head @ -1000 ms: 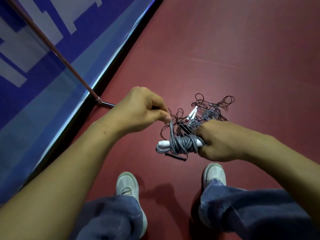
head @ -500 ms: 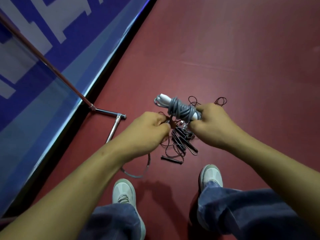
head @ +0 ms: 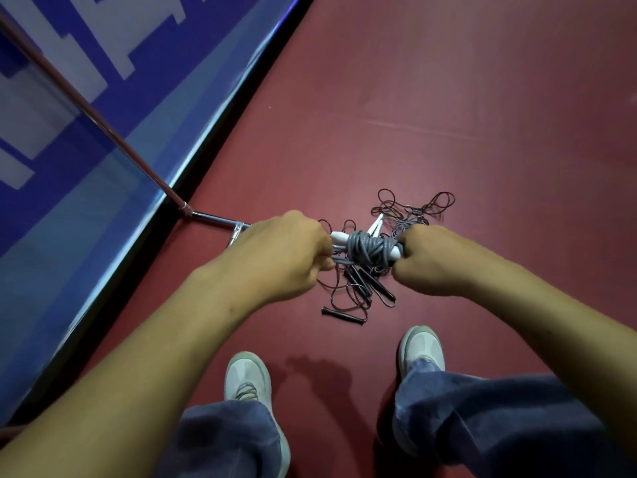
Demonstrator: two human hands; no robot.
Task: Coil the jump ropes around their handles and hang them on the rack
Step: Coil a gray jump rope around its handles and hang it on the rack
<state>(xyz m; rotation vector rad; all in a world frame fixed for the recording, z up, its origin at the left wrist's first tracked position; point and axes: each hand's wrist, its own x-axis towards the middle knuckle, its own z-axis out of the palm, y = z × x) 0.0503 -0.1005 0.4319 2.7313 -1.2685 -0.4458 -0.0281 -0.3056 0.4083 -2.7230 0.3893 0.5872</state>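
Observation:
A grey jump rope [head: 368, 249] is wound in a thick coil around its white handles and held level between both hands above the floor. My left hand [head: 279, 251] grips the rope's loose end and the left tip of the handles. My right hand [head: 425, 258] grips the handles' right end. Below them on the red floor lies a tangle of thin dark jump ropes [head: 403, 215] with black handles [head: 374, 286] and another pair of white handles [head: 375, 225]. The metal rack [head: 210, 218] shows its chrome foot and a slanting pole at left.
A blue and white banner wall [head: 103, 125] runs along the left, with a black strip at its base. My two grey shoes [head: 246, 377] and jeans stand just behind the rope pile. Red floor stretches ahead and to the right.
The coiled bundle has turned level between my hands. My left hand moved up from below it to its left end, pulling the grey rope's tail tight. The slack loop by my left shoe is gone.

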